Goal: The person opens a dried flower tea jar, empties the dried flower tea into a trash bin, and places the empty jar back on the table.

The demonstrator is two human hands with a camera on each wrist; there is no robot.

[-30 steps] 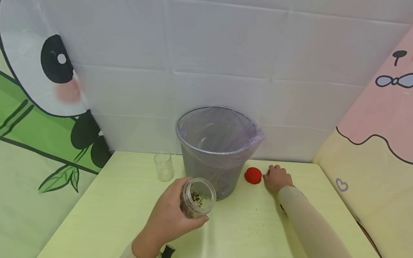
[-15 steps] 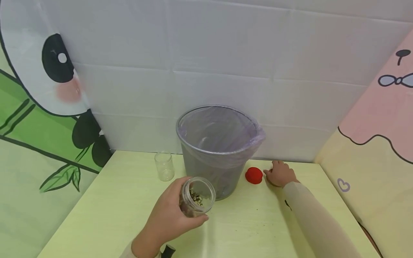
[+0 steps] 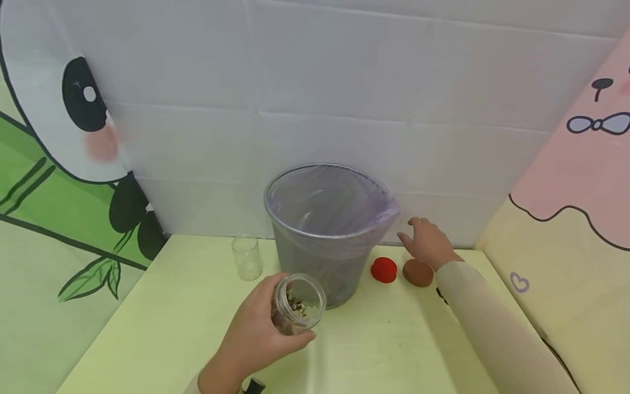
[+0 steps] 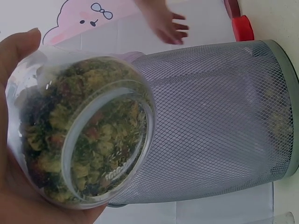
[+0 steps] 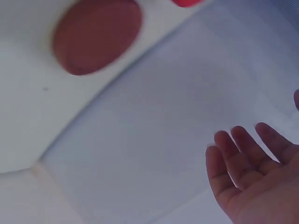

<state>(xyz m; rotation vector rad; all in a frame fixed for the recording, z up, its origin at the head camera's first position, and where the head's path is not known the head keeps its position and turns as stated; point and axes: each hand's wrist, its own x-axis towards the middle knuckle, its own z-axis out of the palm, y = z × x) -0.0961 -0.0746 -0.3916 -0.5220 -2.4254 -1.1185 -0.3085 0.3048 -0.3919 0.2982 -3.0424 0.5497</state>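
Note:
My left hand [image 3: 256, 334] grips a clear open jar [image 3: 297, 302] tilted toward the bin; the left wrist view shows the jar [image 4: 84, 140] full of dried greenish and dark bits. A grey mesh bin [image 3: 327, 227] lined with a thin purple bag stands at the table's back middle. My right hand [image 3: 427, 241] hovers open above the table, right of the bin, holding nothing; its fingers [image 5: 236, 149] are spread. Below it lie a red lid [image 3: 384, 270] and a brown lid [image 3: 418, 272], side by side on the table.
A small empty glass jar [image 3: 248, 258] stands left of the bin. The yellow-green table [image 3: 172, 317] is closed in by a white cloth wall behind and printed cloth panels on both sides.
My right hand has lifted off the table and moved up and back, uncovering the brown lid beside the red one. The left hand with the jar has barely moved.

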